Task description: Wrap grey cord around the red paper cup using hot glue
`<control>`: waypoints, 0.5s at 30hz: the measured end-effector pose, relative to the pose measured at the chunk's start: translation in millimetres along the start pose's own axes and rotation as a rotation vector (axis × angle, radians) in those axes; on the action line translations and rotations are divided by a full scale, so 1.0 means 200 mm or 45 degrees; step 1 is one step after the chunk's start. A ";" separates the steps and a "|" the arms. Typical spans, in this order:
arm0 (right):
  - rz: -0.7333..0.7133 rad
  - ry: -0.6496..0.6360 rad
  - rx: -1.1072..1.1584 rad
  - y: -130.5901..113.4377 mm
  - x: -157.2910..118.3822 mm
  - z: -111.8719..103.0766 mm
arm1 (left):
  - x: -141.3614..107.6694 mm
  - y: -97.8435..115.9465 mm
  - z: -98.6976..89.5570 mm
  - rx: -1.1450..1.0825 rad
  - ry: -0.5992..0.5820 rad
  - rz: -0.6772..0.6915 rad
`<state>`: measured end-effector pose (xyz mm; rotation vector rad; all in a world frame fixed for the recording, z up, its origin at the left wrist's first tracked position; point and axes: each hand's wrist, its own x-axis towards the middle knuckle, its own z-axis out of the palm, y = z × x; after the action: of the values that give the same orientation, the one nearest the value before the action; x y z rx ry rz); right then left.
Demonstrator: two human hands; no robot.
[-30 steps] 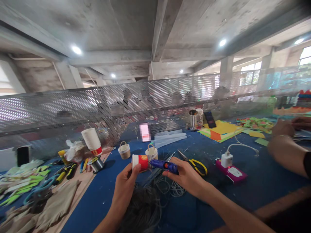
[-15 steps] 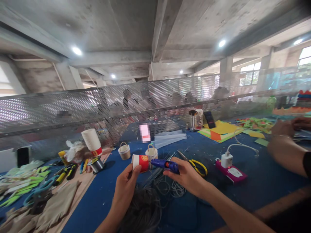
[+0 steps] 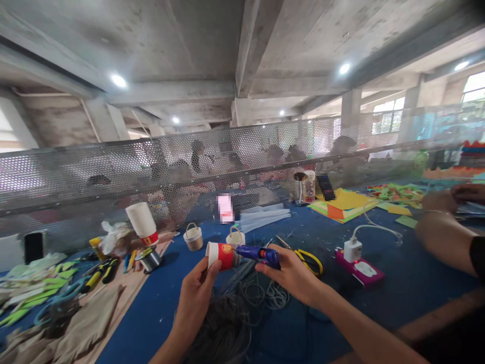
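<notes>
A white and red paper cup point(image 3: 220, 256) lies on its side between the fingers and thumb of my left hand point(image 3: 197, 288). My right hand point(image 3: 290, 273) is wrapped round a blue glue gun point(image 3: 257, 254), whose tip points left at the cup's base. Whether the tip touches the cup is hard to tell. Behind the cup stand two small pale buckets with handles, one at the left point(image 3: 193, 237) and one partly hidden point(image 3: 236, 236). Grey cord point(image 3: 278, 294) and thin wires lie below the glue gun.
Yellow-handled pliers point(image 3: 308, 262) lie right of my right hand. A magenta power strip point(image 3: 359, 268) holds a white charger. Stacked cups point(image 3: 141, 222) stand on a wire spool point(image 3: 149, 259) at left, near gloves point(image 3: 91, 318). Another person's forearm point(image 3: 447, 242) rests at right.
The glue gun's tip has shifted very slightly right relative to the cup. The view has moved a little; both hands keep their hold.
</notes>
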<state>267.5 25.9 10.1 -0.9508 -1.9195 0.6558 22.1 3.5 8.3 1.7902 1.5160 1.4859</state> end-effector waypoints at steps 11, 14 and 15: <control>0.047 -0.022 0.088 0.00 0.01 -0.01 | -0.02 -0.02 0.01 0.017 0.008 0.066; 0.053 -0.026 0.110 -0.01 0.01 -0.02 | -0.03 -0.02 0.00 0.038 0.008 0.081; 0.056 -0.029 0.115 -0.02 0.01 -0.02 | -0.03 -0.02 0.00 0.048 0.010 0.084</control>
<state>268.8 26.3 16.5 -0.9347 -1.8772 0.7752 21.1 0.8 2.1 1.8747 1.5120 1.5062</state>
